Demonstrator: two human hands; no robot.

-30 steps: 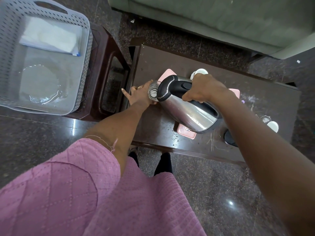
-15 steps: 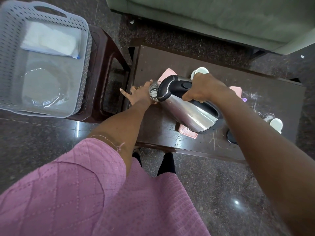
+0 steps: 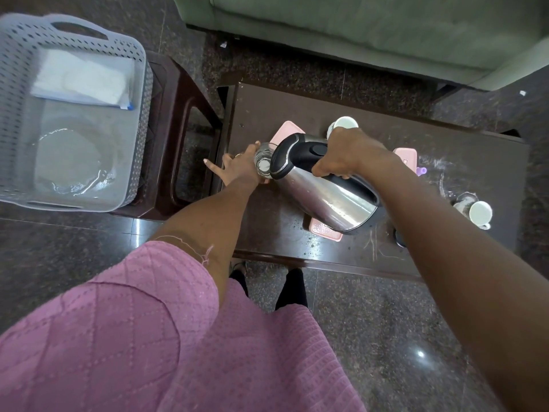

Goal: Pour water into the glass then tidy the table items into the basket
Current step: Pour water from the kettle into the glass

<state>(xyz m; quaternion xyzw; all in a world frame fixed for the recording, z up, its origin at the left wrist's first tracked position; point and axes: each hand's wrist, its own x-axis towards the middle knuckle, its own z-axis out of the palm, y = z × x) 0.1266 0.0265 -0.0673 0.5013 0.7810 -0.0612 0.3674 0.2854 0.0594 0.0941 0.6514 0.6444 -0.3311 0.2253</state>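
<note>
Right hand: our right hand (image 3: 352,154) is wrapped tight around the black handle of the steel kettle (image 3: 323,188), fingers curled under it.
Kettle: we hold it tilted well over, its black-lidded top and spout end lowered toward the glass, its base raised above a pink mat (image 3: 323,231).
Left hand: our left hand (image 3: 240,171) cups the side of the glass, thumb along its far side; the outer fingers stand spread out past the table's left edge.
Glass: the clear glass (image 3: 263,163) stands upright near the left end of the table, just beside the kettle's spout. We cannot tell how much water is in it.
Table: the dark brown table (image 3: 297,105) also carries a pink lid (image 3: 286,130) behind the kettle, a white cup (image 3: 344,123) beyond our right wrist, another pink piece (image 3: 407,154) and a white cup on its side (image 3: 479,214) at the right end.
Basket: the grey perforated basket (image 3: 142,93) sits on a dark stool (image 3: 178,114) left of the table, well apart from the glass. It holds a white folded cloth (image 3: 83,80) and a clear glass plate (image 3: 71,162).
Clothing: our pink textured sleeve (image 3: 104,337) fills the lower left of the view.
</note>
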